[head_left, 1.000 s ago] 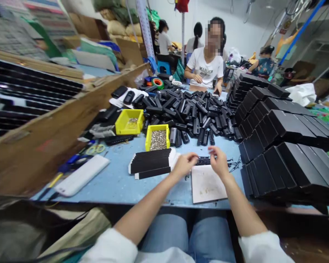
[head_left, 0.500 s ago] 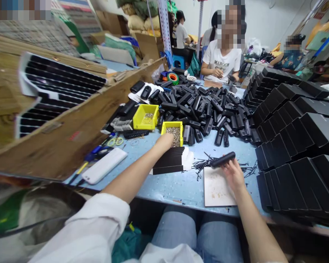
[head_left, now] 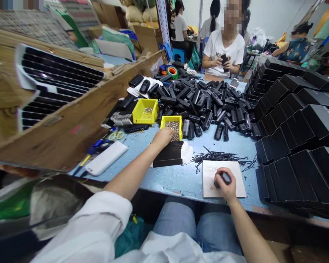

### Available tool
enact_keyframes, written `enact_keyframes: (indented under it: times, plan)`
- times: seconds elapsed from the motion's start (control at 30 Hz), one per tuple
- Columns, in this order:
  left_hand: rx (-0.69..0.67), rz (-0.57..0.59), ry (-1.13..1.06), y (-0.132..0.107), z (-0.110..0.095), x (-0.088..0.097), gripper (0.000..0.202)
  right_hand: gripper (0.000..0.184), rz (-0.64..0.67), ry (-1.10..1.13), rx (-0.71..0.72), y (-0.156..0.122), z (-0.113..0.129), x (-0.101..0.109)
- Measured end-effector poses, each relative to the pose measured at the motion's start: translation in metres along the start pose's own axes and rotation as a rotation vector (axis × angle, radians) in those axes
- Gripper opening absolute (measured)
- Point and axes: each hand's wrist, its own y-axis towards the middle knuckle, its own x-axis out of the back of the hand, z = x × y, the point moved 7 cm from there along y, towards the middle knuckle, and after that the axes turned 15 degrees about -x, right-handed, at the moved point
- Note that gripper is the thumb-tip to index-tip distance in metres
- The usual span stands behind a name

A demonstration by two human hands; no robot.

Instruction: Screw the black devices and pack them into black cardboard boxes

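Observation:
My left hand reaches over the near edge of a yellow bin of small shiny metal pieces. Its fingers are drawn together on the pieces; what they pinch, if anything, is too small to make out. My right hand is wrapped round a black oblong plastic case, held upright with one end toward the white board. Thin black sticks lie loose behind the board. Dark flat strips or sleeves lie just below my left wrist.
Many black cases are heaped at the table's middle. Black boxes stack high on the right. Left are a second yellow bin, a white power-bank-like block and a wooden barrier. A person sits opposite, holding a dark object.
My right hand has moved down and inward, turning the black case from lying sideways to upright over the board. My left hand stays at the bin. The person opposite now raises a dark object.

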Motion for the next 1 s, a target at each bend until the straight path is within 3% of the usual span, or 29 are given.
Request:
enact_keyframes:
  times: [0.1,0.2,0.27,0.33,0.4,0.57,0.8,1.0]
  plan:
    - [-0.002,-0.098,-0.178,-0.047,-0.036,-0.003,0.033,0.063,-0.052,0.319,-0.082,0.005,0.018,0.013]
    - [0.147,-0.071,-0.886,-0.105,-0.078,-0.049,0.037,0.064,-0.082,0.584,-0.014,0.004,0.061,0.014]
    - [0.225,-0.149,-1.149,-0.132,-0.101,-0.073,0.039,0.06,-0.047,0.63,0.027,0.002,0.089,0.003]
    - [0.31,-0.237,-1.27,-0.147,-0.11,-0.087,0.034,0.057,0.022,0.636,0.046,0.002,0.11,-0.012]
    - [0.334,-0.284,-1.246,-0.15,-0.113,-0.088,0.026,0.056,0.072,0.647,0.05,0.002,0.12,-0.024]
    - [0.135,-0.296,-1.077,-0.14,-0.12,-0.063,0.015,0.056,0.035,0.777,-0.005,0.006,0.117,-0.031]
    - [0.47,-0.267,-1.597,-0.151,-0.118,-0.105,0.033,0.062,-0.004,0.871,-0.056,0.01,0.111,-0.028]
    - [0.525,-0.317,-1.642,-0.152,-0.121,-0.108,0.034,0.062,-0.023,0.871,-0.045,0.009,0.109,-0.026]
